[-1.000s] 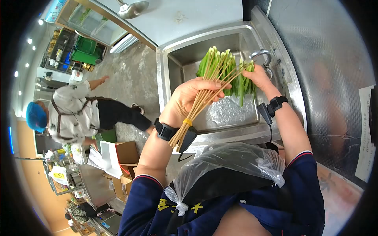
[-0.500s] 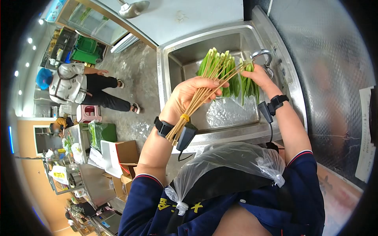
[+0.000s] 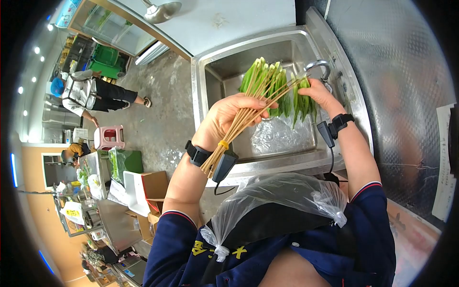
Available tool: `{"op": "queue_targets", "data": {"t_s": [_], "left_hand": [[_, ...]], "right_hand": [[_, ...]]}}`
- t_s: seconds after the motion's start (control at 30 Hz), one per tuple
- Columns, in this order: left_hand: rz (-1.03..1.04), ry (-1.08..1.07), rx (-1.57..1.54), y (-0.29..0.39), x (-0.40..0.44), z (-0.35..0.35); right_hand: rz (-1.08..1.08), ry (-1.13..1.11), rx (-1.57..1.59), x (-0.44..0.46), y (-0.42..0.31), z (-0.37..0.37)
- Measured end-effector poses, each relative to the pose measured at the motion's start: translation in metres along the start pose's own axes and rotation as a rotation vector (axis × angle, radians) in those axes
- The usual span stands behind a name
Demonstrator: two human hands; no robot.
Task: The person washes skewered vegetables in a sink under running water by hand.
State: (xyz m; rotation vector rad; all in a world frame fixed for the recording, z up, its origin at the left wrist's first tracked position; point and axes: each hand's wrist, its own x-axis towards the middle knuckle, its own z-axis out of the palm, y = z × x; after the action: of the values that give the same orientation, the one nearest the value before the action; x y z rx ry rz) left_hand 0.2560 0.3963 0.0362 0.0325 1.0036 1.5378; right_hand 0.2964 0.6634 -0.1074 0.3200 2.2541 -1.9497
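Observed at the sink (image 3: 256, 40): one person at work, both arms over the basin. The left hand (image 3: 229, 115) is closed round a bundle of sticks (image 3: 235, 133), thumb laid across them. A yellow band (image 3: 223, 144) circles the bundle behind the fist, presumably to keep the butts together while the tips fan out. The greens (image 3: 262, 80) are at the far tips, pale ends up and leaves hanging inside the basin; whether each is pierced cannot be made out. Holding them over the basin would, in my judgement, let drips fall inside.

The right hand (image 3: 322, 95) is at the outermost greens, just below the tap (image 3: 327, 71). Its thumb and fingers are narrowed on them in what appears a pinch, apparently to part that portion from the rest; the far fingers are hidden. Each wrist bears a black strap (image 3: 198, 153), clear of the leaves. The basin floor glistens; water or film, I cannot tell.
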Motion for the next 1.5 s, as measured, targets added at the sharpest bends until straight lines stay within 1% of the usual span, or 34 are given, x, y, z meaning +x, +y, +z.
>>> {"op": "queue_targets", "data": {"t_s": [0.03, 0.17, 0.23, 0.37, 0.47, 0.53, 0.63, 0.77, 0.83, 0.87, 0.93, 1.07, 1.13, 1.23, 1.33, 1.37, 1.43, 1.5], "left_hand": [[-0.005, 0.031, 0.026, 0.0, 0.0, 0.0], [0.0, 0.042, 0.034, 0.002, 0.001, 0.005], [0.01, 0.05, 0.046, 0.001, 0.001, 0.006], [0.005, 0.002, 0.007, 0.004, 0.005, 0.01], [0.009, 0.072, 0.005, 0.005, 0.004, 0.013], [-0.023, 0.014, -0.004, 0.005, 0.005, 0.009], [-0.007, 0.042, 0.004, 0.005, 0.004, 0.011], [-0.023, 0.037, 0.024, 0.005, 0.006, 0.006], [-0.01, 0.056, 0.009, 0.004, 0.007, 0.007], [-0.012, 0.055, 0.008, 0.005, 0.008, 0.007], [-0.028, 0.048, -0.014, 0.006, 0.007, 0.008], [-0.03, 0.054, -0.017, 0.006, 0.007, 0.01], [-0.04, 0.03, -0.037, 0.005, 0.008, 0.007], [-0.023, 0.023, -0.041, 0.005, 0.006, 0.009], [-0.032, 0.018, -0.04, 0.004, 0.008, 0.007], [-0.032, 0.018, -0.041, 0.004, 0.007, 0.009], [0.012, 0.062, -0.038, 0.004, 0.006, 0.015], [0.017, 0.063, -0.043, 0.0, 0.009, 0.015]], "right_hand": [[0.036, 0.002, -0.002, 0.001, 0.0, 0.0], [0.031, 0.041, -0.01, 0.0, -0.005, 0.001], [-0.015, 0.048, -0.031, 0.001, -0.008, 0.002], [-0.015, 0.113, -0.094, 0.001, -0.014, 0.003], [-0.048, 0.134, -0.131, 0.006, -0.012, 0.004], [-0.023, 0.115, -0.274, 0.009, -0.01, 0.003], [-0.022, 0.16, -0.339, 0.01, -0.005, 0.003], [-0.064, 0.126, -0.286, 0.018, 0.011, 0.002], [-0.164, 0.049, -0.175, 0.015, 0.011, 0.002], [-0.163, 0.05, -0.175, 0.014, 0.011, 0.002], [-0.157, 0.03, -0.295, 0.01, 0.006, 0.003], [-0.145, 0.048, -0.323, 0.009, 0.005, 0.004], [-0.073, 0.064, -0.39, 0.011, 0.006, 0.003], [-0.076, 0.131, -0.42, 0.011, 0.005, 0.005], [-0.06, 0.127, -0.441, 0.007, -0.002, 0.004], [-0.06, 0.127, -0.441, 0.008, 0.001, 0.004], [-0.097, 0.057, -0.18, 0.01, 0.006, 0.003], [-0.098, 0.075, -0.151, 0.011, 0.008, 0.001]]}}
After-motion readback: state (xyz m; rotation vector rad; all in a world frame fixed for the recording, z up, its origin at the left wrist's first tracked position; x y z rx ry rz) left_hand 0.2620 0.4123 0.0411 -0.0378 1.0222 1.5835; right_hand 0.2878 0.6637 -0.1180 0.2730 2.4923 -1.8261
